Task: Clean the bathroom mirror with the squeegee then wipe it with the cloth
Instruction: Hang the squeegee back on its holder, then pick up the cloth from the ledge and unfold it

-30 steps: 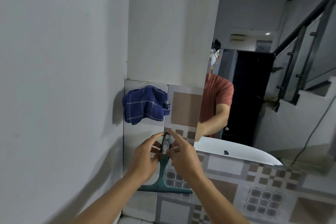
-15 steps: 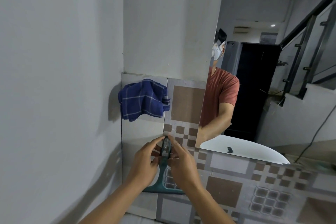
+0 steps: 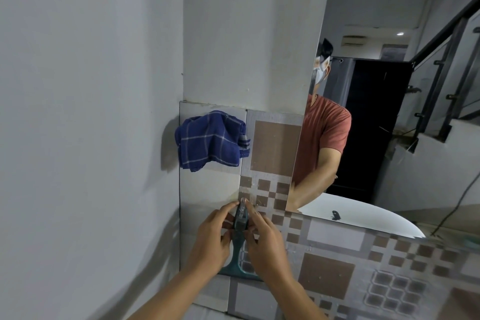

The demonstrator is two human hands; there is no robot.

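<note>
A teal squeegee hangs handle-up against the tiled wall, its blade at the bottom. Both my hands hold its handle near the top: my left hand from the left, my right hand from the right, fingertips meeting at the handle's tip. Above and to the left, a blue checked cloth hangs on the tiles. The large mirror fills the right side and reflects a person in a red shirt.
A plain white wall stands close on the left, meeting the tiled strip at a corner. Patterned brown and grey tiles run below the mirror. The mirror reflects a white basin rim, a dark doorway and a stair railing.
My view has tilted and shifted slightly, so the wall and mirror sit lower and more to the right. Both hands stay on the squeegee handle, moved up a little toward its tip.
</note>
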